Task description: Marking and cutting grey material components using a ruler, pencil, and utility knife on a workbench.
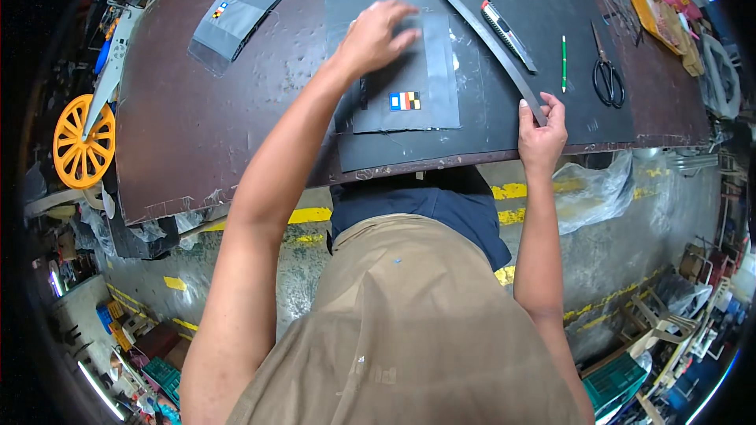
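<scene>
We look down at a brown bench [197, 110]. Our left hand [374, 35] lies flat with its fingers spread on a grey sheet [417, 102]. The hand presses on the top left part of the sheet and is not pinching anything. The grey sheet sits on a dark mat [504, 122] near the front edge of the bench, about in the middle. A small patch [405, 101] with coloured squares is on the lower part of the sheet, just below our left hand.

Our right hand [542, 132] is at the front edge of the bench, to the right of the sheet. Its fingers are closed around the near end of a long dark ruler [480, 31]. The ruler runs slanted from that hand up toward the back edge of the bench, and it passes just beside the right side of the grey sheet.

To the right of the ruler a utility knife [509, 35] lies on the mat. Further right there is a green pen [564, 63], and then black scissors [607, 71] nearer the right edge.

Near the back left corner of the bench lies another grey sheet in a clear bag [235, 20], well apart from both hands
</scene>
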